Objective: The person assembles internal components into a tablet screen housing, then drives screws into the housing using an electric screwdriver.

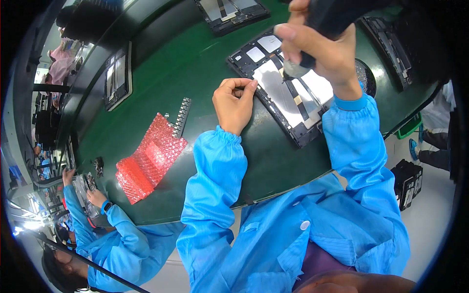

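An opened tablet (268,73) lies in front of me, its inside up, with silver plates, a dark ribbon cable and a black frame. My right hand (330,53) is wrapped round a black electric screwdriver (332,19) above the tablet; its lower end has a whitish wrapping, and the thin bit reaches down near the ribbon cable. Thumb and forefinger of my left hand (234,102) are pinched together at the tablet's left edge; what lies between them, if anything, is too small to make out.
Red bubble wrap (151,158) and a strip of small parts (182,117) lie left on the green table (210,180). More opened tablets (117,75) (232,12) (391,51) surround mine. A round dark mesh container (365,78) stands right. A co-worker (122,239) works at lower left.
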`<state>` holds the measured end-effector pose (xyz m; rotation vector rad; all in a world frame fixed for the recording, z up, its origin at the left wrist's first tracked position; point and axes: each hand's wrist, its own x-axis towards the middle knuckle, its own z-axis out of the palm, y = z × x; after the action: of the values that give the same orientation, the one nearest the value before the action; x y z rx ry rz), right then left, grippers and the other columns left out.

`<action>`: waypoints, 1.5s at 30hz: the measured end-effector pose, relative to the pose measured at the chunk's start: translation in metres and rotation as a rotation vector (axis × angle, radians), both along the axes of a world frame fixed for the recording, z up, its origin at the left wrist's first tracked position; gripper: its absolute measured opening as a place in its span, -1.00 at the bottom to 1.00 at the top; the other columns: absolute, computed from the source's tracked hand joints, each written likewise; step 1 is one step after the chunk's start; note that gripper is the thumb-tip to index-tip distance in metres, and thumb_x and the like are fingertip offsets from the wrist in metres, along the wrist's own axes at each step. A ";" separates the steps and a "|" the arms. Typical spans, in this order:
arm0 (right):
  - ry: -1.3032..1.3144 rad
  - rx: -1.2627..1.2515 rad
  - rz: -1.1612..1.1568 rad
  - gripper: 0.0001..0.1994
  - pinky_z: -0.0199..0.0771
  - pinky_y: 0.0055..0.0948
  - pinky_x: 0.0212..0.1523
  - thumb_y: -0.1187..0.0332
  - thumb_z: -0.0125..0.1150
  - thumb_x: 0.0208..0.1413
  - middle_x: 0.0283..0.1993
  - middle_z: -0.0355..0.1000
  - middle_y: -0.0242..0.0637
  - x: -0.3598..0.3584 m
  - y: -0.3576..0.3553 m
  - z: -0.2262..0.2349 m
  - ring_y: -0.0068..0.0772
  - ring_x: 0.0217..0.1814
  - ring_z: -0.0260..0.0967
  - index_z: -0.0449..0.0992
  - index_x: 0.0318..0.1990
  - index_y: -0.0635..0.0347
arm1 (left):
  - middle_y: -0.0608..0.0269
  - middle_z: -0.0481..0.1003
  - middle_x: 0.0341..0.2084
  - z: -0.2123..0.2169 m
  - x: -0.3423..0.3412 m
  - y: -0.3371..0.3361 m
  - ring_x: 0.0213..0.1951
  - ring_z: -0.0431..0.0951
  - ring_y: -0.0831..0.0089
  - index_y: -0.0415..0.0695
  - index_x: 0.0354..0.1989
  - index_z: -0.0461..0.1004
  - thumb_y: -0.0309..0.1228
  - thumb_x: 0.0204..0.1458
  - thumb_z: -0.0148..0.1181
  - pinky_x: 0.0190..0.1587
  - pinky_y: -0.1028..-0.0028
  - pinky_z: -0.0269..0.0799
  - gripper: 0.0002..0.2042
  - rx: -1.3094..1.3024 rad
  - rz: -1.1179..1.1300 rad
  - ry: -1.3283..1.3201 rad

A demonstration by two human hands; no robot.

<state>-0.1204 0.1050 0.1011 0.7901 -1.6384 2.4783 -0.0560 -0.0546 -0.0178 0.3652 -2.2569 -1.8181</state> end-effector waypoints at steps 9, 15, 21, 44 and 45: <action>0.389 -0.016 0.128 -0.70 0.26 -0.70 -0.51 0.55 0.41 -0.18 -0.58 0.38 -0.41 -0.003 -0.035 -0.025 -0.71 -0.53 0.31 0.39 -0.30 0.32 | 0.24 0.47 -0.52 0.005 0.001 0.000 -0.56 0.44 0.60 -0.32 -0.48 0.52 -0.53 -0.12 0.31 -0.49 0.60 0.35 -0.89 0.002 -0.032 -0.006; -0.045 0.172 0.101 -0.68 0.15 -0.69 -0.56 0.50 0.44 -0.21 -0.55 0.31 -0.48 0.002 -0.038 -0.028 -0.74 -0.55 0.22 0.40 -0.30 0.28 | 0.21 0.51 -0.60 0.016 -0.005 -0.006 -0.58 0.50 0.57 -0.35 -0.46 0.51 -0.55 -0.13 0.29 -0.60 0.61 0.39 -0.88 0.123 -0.118 -0.172; 0.727 -0.032 0.038 -0.65 0.15 -0.70 -0.56 0.52 0.45 -0.23 -0.55 0.31 -0.47 -0.034 -0.051 -0.054 -0.73 -0.55 0.22 0.40 -0.27 0.27 | 0.18 0.53 -0.59 0.016 -0.010 -0.006 -0.56 0.55 0.54 -0.34 -0.45 0.51 -0.57 -0.11 0.23 -0.64 0.60 0.44 -0.91 0.154 -0.138 -0.211; 0.138 0.280 -0.104 -0.73 0.35 -0.66 -0.47 0.41 0.44 -0.18 -0.52 0.41 -0.41 0.009 -0.051 -0.048 -0.68 -0.48 0.35 0.47 -0.34 0.24 | 0.09 0.53 -0.45 0.042 0.020 -0.100 -0.42 0.54 0.38 -0.22 -0.23 0.55 -0.53 -0.20 0.31 -0.34 0.44 0.43 -0.72 -0.467 -0.362 -0.158; 0.134 0.228 -0.033 -0.74 0.33 -0.66 -0.51 0.43 0.43 -0.17 -0.54 0.41 -0.40 0.011 -0.045 -0.040 -0.68 -0.51 0.35 0.46 -0.34 0.24 | 0.09 0.52 -0.44 0.040 0.020 -0.091 -0.42 0.52 0.37 -0.23 -0.25 0.55 -0.49 -0.25 0.37 -0.34 0.43 0.42 -0.70 -0.570 -0.361 -0.152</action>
<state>-0.1098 0.0599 0.0615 0.9230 -1.8889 2.1894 -0.0359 -0.1461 0.0222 -0.0110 -2.9611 -1.2088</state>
